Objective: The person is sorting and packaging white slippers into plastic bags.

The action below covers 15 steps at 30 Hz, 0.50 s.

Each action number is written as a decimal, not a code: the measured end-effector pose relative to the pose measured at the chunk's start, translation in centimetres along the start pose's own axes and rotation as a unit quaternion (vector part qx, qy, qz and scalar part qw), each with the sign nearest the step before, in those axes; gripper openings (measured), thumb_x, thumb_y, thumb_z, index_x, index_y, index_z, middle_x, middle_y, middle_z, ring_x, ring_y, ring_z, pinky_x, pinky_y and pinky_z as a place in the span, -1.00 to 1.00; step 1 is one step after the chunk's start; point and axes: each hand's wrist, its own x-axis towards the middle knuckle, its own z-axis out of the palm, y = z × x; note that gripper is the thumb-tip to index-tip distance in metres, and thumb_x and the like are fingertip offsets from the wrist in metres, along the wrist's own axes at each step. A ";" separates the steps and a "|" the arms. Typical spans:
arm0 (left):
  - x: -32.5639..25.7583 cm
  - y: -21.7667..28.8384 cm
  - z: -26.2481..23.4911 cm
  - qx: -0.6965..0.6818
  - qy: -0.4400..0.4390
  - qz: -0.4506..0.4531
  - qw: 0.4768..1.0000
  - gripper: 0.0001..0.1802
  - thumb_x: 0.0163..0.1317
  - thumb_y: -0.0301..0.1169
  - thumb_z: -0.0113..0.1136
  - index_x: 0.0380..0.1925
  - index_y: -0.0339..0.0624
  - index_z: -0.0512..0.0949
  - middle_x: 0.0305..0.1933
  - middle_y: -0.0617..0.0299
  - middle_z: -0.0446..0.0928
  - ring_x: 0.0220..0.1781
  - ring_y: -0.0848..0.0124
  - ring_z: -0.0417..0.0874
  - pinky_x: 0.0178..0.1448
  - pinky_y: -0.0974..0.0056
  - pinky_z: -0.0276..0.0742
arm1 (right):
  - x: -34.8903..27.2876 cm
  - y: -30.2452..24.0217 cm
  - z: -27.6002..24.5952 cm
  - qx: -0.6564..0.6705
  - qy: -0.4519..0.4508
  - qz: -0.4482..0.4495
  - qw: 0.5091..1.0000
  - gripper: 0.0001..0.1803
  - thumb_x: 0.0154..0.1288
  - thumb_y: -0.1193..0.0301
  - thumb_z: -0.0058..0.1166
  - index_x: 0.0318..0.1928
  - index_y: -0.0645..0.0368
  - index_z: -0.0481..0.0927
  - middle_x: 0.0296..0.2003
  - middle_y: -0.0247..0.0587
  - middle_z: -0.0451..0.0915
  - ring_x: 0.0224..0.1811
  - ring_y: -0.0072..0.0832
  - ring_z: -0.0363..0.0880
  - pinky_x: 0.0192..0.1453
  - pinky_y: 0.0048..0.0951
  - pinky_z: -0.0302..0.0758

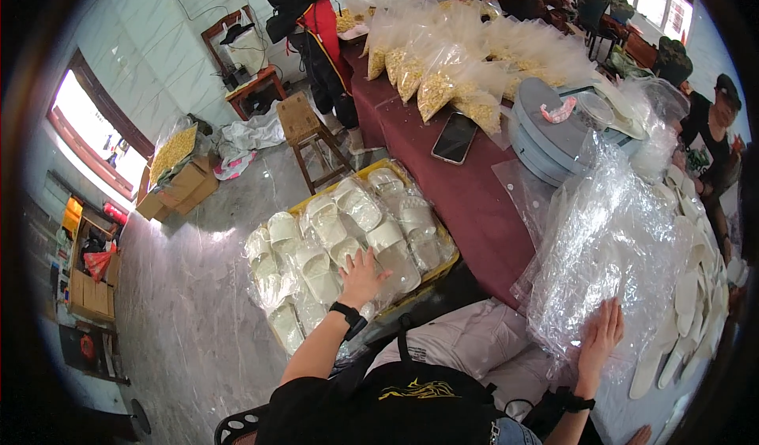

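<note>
While my left hand (362, 275) lies flat and released on the bagged insoles (348, 247) in the yellow crate (431, 275), my right hand (598, 336), also released, presses the clear bags (609, 247) at the table's (474, 208) near edge; I judge that gripping one bag comes next.

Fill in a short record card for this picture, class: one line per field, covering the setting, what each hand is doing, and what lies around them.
Setting: workroom with a dark red table and grey stone floor
Left hand: open, flat on bagged white insoles stacked in a yellow crate
Right hand: open, flat on a pile of clear plastic bags
Near the right hand: loose white insoles along the table edge
Farther up the table: black phone, grey round containers, bags of yellowish pieces
Others: people at the far end and right side
</note>
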 end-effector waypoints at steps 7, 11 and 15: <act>-6.3 0.9 -2.9 0.145 -0.085 0.082 0.982 0.24 -0.01 0.41 0.30 0.59 0.18 0.02 0.63 -0.22 -0.03 0.62 -0.36 -0.07 0.45 -0.66 -0.21 | -0.3 0.3 0.0 -0.020 0.007 0.003 1.000 -0.50 0.55 0.40 -0.18 0.44 0.06 0.41 0.49 -0.10 0.30 0.54 -0.07 0.18 0.58 -0.07 0.03; -7.3 -3.2 -1.3 0.113 -0.105 0.058 0.986 0.17 0.05 0.28 0.37 0.58 0.22 0.02 0.61 -0.12 0.05 0.59 -0.32 0.04 0.41 -0.67 -0.12 | 0.1 0.0 -0.2 -0.014 0.011 0.000 1.000 -0.50 0.55 0.41 -0.17 0.44 0.06 0.41 0.49 -0.10 0.30 0.54 -0.06 0.18 0.58 -0.06 0.05; -8.6 -2.9 -2.2 0.087 -0.122 0.043 0.988 0.07 0.16 0.17 0.35 0.58 0.21 0.04 0.59 -0.09 0.12 0.59 -0.29 0.07 0.40 -0.64 -0.03 | -0.1 -0.4 -0.4 0.005 -0.002 0.009 1.000 -0.50 0.51 0.47 -0.11 0.43 0.08 0.42 0.50 -0.10 0.28 0.54 -0.05 0.16 0.57 -0.04 0.06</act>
